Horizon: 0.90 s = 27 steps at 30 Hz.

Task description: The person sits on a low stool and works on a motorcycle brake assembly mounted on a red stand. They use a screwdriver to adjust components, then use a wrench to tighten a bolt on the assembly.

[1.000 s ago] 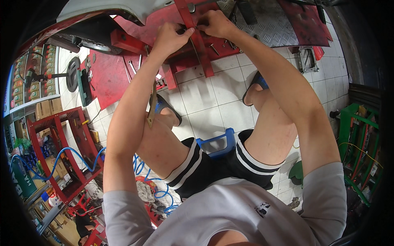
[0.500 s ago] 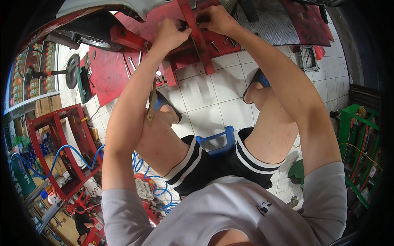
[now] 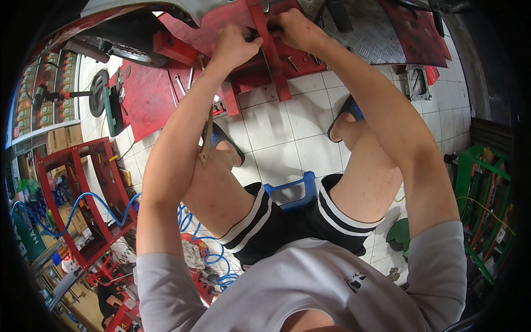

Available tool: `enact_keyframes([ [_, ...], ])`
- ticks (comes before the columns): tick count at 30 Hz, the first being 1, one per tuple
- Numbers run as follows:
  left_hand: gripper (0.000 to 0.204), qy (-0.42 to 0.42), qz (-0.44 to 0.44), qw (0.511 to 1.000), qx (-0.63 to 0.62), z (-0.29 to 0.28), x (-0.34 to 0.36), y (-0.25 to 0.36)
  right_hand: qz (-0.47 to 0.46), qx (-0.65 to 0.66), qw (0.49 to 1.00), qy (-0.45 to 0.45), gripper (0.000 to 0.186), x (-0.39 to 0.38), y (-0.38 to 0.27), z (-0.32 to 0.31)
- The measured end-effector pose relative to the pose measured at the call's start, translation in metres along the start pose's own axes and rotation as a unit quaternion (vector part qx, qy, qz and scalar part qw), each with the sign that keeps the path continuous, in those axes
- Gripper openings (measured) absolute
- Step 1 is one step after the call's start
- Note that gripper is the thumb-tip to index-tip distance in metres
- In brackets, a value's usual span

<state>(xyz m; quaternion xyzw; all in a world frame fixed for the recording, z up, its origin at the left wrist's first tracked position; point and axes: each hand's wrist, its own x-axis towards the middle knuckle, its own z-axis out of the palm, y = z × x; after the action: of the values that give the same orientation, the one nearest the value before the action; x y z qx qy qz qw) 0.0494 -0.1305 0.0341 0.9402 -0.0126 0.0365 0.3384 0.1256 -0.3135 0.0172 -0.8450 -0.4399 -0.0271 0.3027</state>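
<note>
My left hand (image 3: pixel 237 46) is at the left side of a red metal post (image 3: pixel 270 61), its fingers curled in a pinch around something small and dark. On the post's right side is my right hand (image 3: pixel 296 29), also with bent, closed fingers. What its fingertips hold is hidden. Both hands are over a red work platform (image 3: pixel 145 94). A bolt-like metal piece (image 3: pixel 292 65) lies on the platform just right of the post. Left of my left forearm lies a wrench (image 3: pixel 180 85). A red bar (image 3: pixel 178 48) slants toward my left hand.
A vehicle wheel (image 3: pixel 124 50) stands at the far left, beyond the platform. A blue stool (image 3: pixel 293 195) is between my legs on the tiled floor (image 3: pixel 265 127). Red shelving (image 3: pixel 83 205) with a coiled blue hose (image 3: pixel 72 213) stands left; a green rack (image 3: pixel 475 193) stands right.
The view has shifted slightly, so the platform and post appear a little farther right. Both hands stay on either side of the post, with only small finger movements.
</note>
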Motion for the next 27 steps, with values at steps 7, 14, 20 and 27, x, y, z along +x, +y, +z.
enact_keyframes([
  [7, 0.029, 0.012, -0.005, 1.0, -0.011, 0.001, -0.001, 0.0, -0.012, -0.001, 1.0, 0.009, 0.02, -0.001, -0.001, 0.001],
  [14, 0.03, 0.015, 0.006, 1.0, 0.004, 0.0, -0.002, 0.004, 0.034, -0.001, 0.999, -0.019, 0.017, 0.002, 0.0, 0.004],
  [20, 0.03, 0.01, -0.005, 1.0, -0.006, -0.001, -0.004, 0.005, 0.099, 0.056, 0.993, -0.011, 0.017, 0.0, 0.005, 0.005],
  [27, 0.03, 0.013, 0.004, 1.0, -0.013, 0.001, -0.004, 0.003, 0.242, 0.382, 0.891, -0.022, 0.018, -0.001, 0.013, 0.012],
])
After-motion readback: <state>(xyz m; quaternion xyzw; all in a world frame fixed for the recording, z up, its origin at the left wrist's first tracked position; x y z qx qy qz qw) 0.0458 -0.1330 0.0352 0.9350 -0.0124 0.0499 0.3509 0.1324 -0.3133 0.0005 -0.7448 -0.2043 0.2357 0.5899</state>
